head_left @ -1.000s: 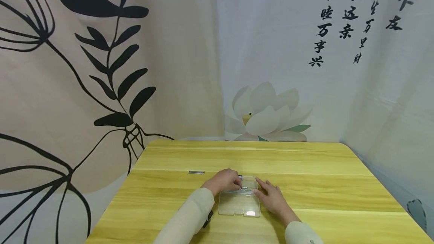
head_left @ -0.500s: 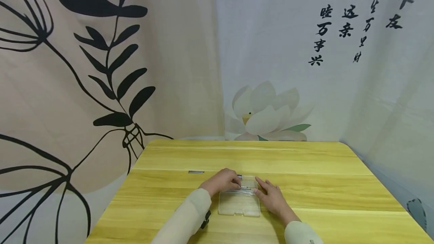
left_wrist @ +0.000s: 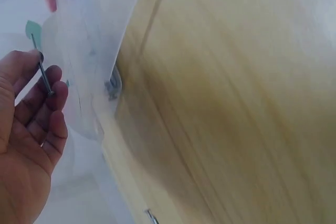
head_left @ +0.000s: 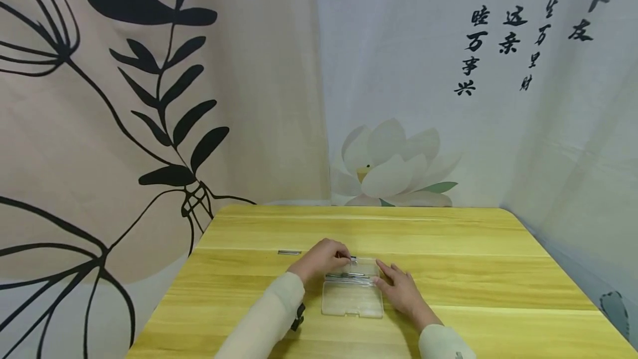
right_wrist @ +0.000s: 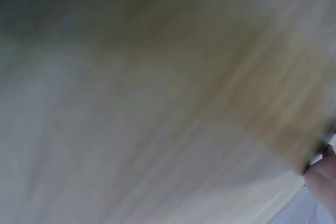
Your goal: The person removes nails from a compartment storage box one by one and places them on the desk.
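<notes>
A clear plastic box (head_left: 351, 299) with its lid folded back lies on the table. Several thin metal nails (head_left: 349, 275) lie crosswise near its hinge. My left hand (head_left: 325, 259) is at the box's far left corner. In the left wrist view, a dark nail (left_wrist: 44, 72) is pinched between its thumb and fingers, beside the box wall (left_wrist: 100, 35). My right hand (head_left: 400, 291) rests against the box's right side, fingers extended, thumb by the hinge. The right wrist view is mostly blurred, with only part of a hand (right_wrist: 323, 174) at the right edge.
More nails (head_left: 289, 252) lie together on the wooden table (head_left: 448, 259), left of and beyond the box. A dark strapped device (head_left: 298, 317) sits at the left sleeve. A printed curtain (head_left: 269, 98) hangs behind the table.
My left hand has shifted from over the nails near the hinge toward the box's far left corner, so more of those nails show. The right hand stays against the box.
</notes>
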### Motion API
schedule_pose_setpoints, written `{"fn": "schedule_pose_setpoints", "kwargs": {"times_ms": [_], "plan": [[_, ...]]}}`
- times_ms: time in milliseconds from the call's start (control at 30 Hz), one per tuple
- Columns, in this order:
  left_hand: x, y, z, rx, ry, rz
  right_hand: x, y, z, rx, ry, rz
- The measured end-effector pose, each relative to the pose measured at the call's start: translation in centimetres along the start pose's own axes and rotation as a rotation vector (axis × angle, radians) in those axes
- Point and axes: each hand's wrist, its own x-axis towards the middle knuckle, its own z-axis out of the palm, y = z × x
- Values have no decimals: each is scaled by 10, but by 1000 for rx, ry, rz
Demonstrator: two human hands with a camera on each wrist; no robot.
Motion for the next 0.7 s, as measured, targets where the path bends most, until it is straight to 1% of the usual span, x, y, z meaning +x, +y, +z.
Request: {"fn": "schedule_pose_setpoints", "kwargs": {"times_ms": [167, 400, 567, 700], "plan": [[-6, -7, -9, -42, 3, -33, -1, -1, 0, 2, -6, -4], [-17, -21, -20, -82, 43, -50, -1, -3, -2, 3, -11, -11], [-28, -34, -26, -111, 66, -75, -1, -2, -2, 5, -14, -7], [-38, -49, -31, -117, 83, -93, -2, -1, -1, 10, -16, -3]]}}
